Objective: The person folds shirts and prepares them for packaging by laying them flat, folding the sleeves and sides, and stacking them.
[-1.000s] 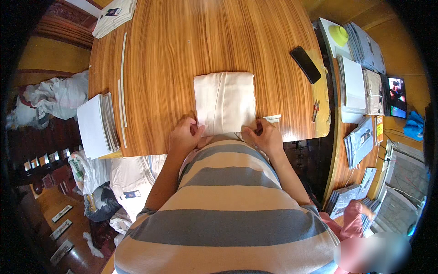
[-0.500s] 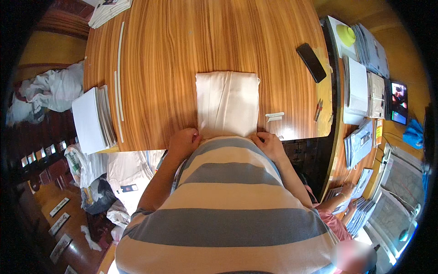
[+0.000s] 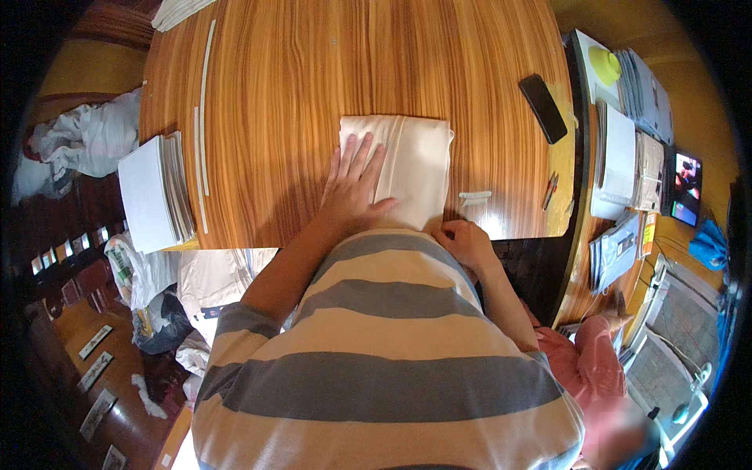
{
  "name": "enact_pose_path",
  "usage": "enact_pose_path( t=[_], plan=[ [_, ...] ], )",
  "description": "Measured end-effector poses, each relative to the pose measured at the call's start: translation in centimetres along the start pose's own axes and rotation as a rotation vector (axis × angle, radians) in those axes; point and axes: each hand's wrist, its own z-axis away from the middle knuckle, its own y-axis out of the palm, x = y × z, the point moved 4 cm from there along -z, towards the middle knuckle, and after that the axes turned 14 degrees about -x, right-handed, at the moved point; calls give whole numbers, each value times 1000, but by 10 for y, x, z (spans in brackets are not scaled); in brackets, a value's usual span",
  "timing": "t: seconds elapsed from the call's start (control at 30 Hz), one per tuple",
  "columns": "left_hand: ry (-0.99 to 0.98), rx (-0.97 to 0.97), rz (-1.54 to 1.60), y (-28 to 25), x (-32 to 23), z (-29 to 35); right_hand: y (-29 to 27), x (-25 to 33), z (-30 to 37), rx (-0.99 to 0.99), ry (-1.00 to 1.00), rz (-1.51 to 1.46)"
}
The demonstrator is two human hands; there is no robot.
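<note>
The left hand [image 3: 352,188] lies open on the folded cream cloth's [image 3: 413,168] nine-o'clock side. The right hand [image 3: 468,241] curls at its five-o'clock corner, grip unclear.

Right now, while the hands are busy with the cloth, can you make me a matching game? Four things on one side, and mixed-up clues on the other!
Things:
1. Left hand
2. Phone
3. Right hand
4. Stack of sheets

Clues:
A. Black, lying near the right edge of the wooden table
B. White on top, at the table's left edge
C. Fingers spread over the folded cream cloth
D. Fingers bent, by the cloth's near right corner

Right pairs: 1-C, 2-A, 3-D, 4-B
</note>
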Motion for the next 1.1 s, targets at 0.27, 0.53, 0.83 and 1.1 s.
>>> enact_pose_path(
  t=[0.27,0.53,0.83,1.1],
  plan=[
    [-2,34,-125,2,0,-2,-97,70,-122,-693,-592,-240],
    [0,51,-146,6,10,2,-83,92,-186,-325,-1063,209],
    [-49,-11,-47,-5,-1,-1,-66,103,-199,-355,-584,39],
    [-40,-20,-26,4,12,1,-80,93,-203,-230,-409,222]
  ],
)
